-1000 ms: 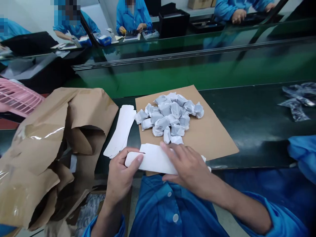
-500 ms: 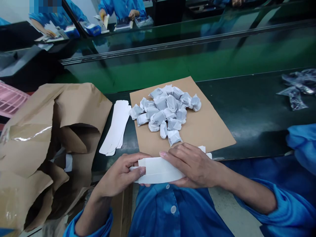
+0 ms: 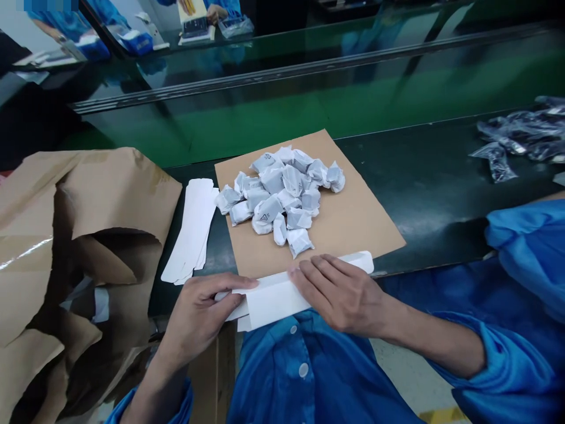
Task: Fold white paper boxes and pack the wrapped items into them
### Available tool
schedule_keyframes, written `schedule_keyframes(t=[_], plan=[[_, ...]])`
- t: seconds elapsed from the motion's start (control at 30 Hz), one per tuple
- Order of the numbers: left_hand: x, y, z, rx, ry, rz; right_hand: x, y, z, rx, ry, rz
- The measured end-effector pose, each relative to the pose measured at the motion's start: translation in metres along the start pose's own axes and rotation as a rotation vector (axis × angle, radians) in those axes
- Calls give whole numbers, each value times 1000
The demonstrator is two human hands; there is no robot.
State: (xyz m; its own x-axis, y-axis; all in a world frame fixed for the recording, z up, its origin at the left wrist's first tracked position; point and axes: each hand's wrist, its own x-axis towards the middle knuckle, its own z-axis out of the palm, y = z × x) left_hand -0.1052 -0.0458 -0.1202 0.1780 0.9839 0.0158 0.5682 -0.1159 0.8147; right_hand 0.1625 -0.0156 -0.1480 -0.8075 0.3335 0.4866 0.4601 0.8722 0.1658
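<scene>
A white folded card sleeve (image 3: 276,300) lies across my lap at the table's front edge, held between both hands. My left hand (image 3: 205,312) pinches its left end between thumb and fingers. Over the right part, my right hand (image 3: 339,291) is wrapped with its fingers on the top face; one flap sticks out beyond it to the right. Just behind the hands, a pile of small items wrapped in whitish film (image 3: 282,194) rests on a brown cardboard sheet (image 3: 362,224). To the left of the sheet lies a stack of flat white card blanks (image 3: 189,229).
A large torn brown paper bag (image 3: 119,200) stands at the left. Clear plastic packets (image 3: 521,138) lie at the far right, near a blue sleeve (image 3: 529,253). A green barrier (image 3: 265,126) runs behind the table, with co-workers' hands (image 3: 216,13) beyond it.
The card sleeve has turned in my hands, showing its long folded side and the flap at right. My left thumb has shifted off its face. The view has swung slightly right.
</scene>
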Motion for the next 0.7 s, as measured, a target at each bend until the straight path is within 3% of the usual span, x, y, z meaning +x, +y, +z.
schedule_keyframes(t=[0.07, 0.1, 0.17, 0.23, 0.27, 0.33, 0.4, 0.5, 0.6, 0.7], plan=[[-3, 1, -5, -19, 42, -5, -1, 4, -2, -20, 29, 34], [-5, 2, -3, -51, 155, 14, -2, 7, -3, -30, 44, 77], [-10, 6, 11, -130, 586, 180, -1, 14, -3, -58, 82, 204], [-14, 14, 42, -222, 983, 426, 4, 14, 0, -87, 133, 335], [-15, 19, 60, -274, 958, 443, 8, 9, 4, -98, 160, 374], [-10, 29, 92, -434, 738, 283, 18, -11, 14, -109, 222, 403], [1, 35, 108, -473, 705, 151, 26, -36, 23, -67, 281, 405], [18, 30, 94, -328, 721, -19, 29, -55, 23, 220, 209, 376], [22, 19, 70, -121, 676, -76, 29, -38, 7, 623, 79, 390], [16, 15, 65, -17, 627, 19, 38, -13, -2, 815, 257, 529]])
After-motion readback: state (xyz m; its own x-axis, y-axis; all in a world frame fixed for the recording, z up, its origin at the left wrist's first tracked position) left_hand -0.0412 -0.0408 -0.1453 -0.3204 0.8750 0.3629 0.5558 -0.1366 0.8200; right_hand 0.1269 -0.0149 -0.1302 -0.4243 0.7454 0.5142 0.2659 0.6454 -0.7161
